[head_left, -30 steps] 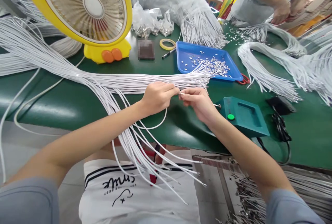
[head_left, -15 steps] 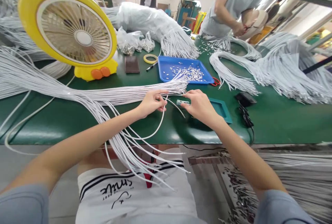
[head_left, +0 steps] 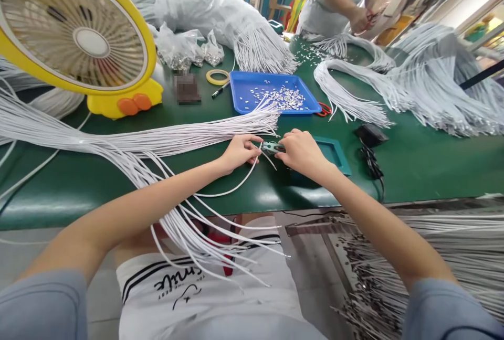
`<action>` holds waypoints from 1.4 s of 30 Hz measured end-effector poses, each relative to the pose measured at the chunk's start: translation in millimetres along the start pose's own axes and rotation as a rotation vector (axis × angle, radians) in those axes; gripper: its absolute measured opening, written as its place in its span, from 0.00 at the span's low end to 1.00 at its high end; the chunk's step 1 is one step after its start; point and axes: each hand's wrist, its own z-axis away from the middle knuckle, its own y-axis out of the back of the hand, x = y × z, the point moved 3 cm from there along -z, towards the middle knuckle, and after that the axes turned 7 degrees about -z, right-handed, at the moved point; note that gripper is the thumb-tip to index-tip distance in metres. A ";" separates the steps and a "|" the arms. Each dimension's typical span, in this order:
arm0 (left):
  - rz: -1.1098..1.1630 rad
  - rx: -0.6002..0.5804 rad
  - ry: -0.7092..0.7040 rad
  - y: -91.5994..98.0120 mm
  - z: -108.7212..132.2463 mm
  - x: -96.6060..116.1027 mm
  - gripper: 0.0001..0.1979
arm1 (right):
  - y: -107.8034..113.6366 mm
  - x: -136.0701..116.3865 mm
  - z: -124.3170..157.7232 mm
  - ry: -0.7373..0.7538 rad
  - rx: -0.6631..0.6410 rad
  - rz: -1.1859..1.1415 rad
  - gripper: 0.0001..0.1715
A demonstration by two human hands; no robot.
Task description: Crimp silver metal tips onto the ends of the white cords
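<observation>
My left hand [head_left: 241, 152] pinches one white cable [head_left: 246, 178] near its end, just in front of the long bundle. A short free end sticks out past the fingers toward the lower right. In my right hand [head_left: 301, 152] are small teal-grey snips [head_left: 272, 147], their tip touching or very close to the cable at my left fingertips. Behind both hands, the bundle of white cables [head_left: 189, 133] lies across the table, its ends reaching the front edge of a blue tray [head_left: 240, 91]. More loose cables [head_left: 205, 235] from it hang over the table edge onto my lap.
A yellow fan [head_left: 147, 98] stands at the left. Small metal pieces [head_left: 289, 98] lie in the tray, with red-handled scissors [head_left: 325, 109] beside it. Right of my hand are a teal holder [head_left: 342, 156] and a black adapter [head_left: 370, 134]. Another person [head_left: 334, 9] works across the table.
The snips have come leftward to the cable at my left fingertips; before, they were apart from it. The view has shifted slightly, with the fan now further left.
</observation>
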 end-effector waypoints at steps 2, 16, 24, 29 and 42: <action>0.027 0.004 0.016 1.2 -1.8 -1.3 0.15 | 0.6 -0.7 -0.4 0.019 -0.024 0.013 0.13; 0.079 0.023 0.063 1.0 -4.5 0.1 0.14 | -2.4 -2.5 -3.4 0.011 -0.067 -0.015 0.12; 0.002 0.044 -0.007 -0.1 -5.9 -2.8 0.14 | -1.3 -1.9 -2.0 0.009 -0.051 -0.011 0.13; -0.009 0.042 -0.032 1.7 -8.9 -7.6 0.16 | -0.3 -3.9 -1.5 0.011 -0.061 -0.011 0.14; -0.022 -0.018 -0.036 1.6 -8.2 -3.3 0.16 | -11.4 34.5 2.9 -0.197 0.099 -0.324 0.24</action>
